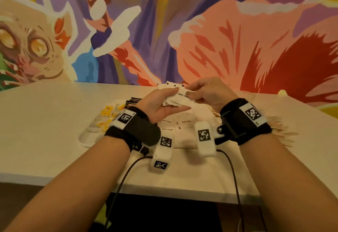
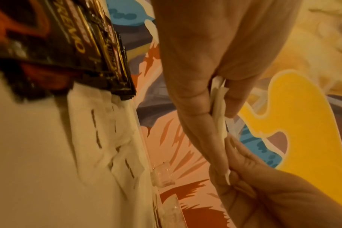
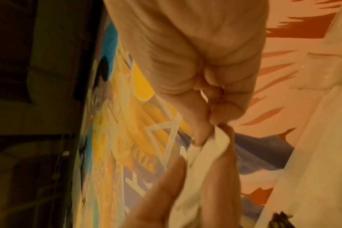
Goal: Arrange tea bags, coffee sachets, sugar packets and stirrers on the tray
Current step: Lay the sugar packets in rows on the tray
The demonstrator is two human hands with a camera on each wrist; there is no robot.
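Holding a small stack of white sugar packets [image 1: 180, 98] up above the tray [image 1: 86, 136], the left hand [image 1: 159, 103] cradles one end between thumb and curled fingers while the right hand [image 1: 210, 92] pinches the other end with thumb and forefinger. These packets are thin paper with loose grains inside, so they should be very light, limp and easy to crease; squeezing the middle would likely bow them or let the stack fan apart, so the short edges, where the paper is sealed flat, look the safest place to take hold, as both hands do now. Below them on the tray more sugar packets [image 1: 184, 122] lie flat, with dark coffee sachets [image 1: 132, 102] at the far left part and yellow-tagged tea bags [image 1: 108, 114] nearer the left edge. Wooden stirrers [image 1: 281, 131] spread out beyond the right wrist, though the wrist band hides whether they lie on the tray or on the bench [image 1: 45, 122]. A clear plastic piece [image 2: 162, 175], perhaps a small cup, stands toward the wall, well apart from the hands. Setting the stack down means fitting it among the loose packets already there without nudging them, and the dangling wrist cameras and their cables hang close over that spot.
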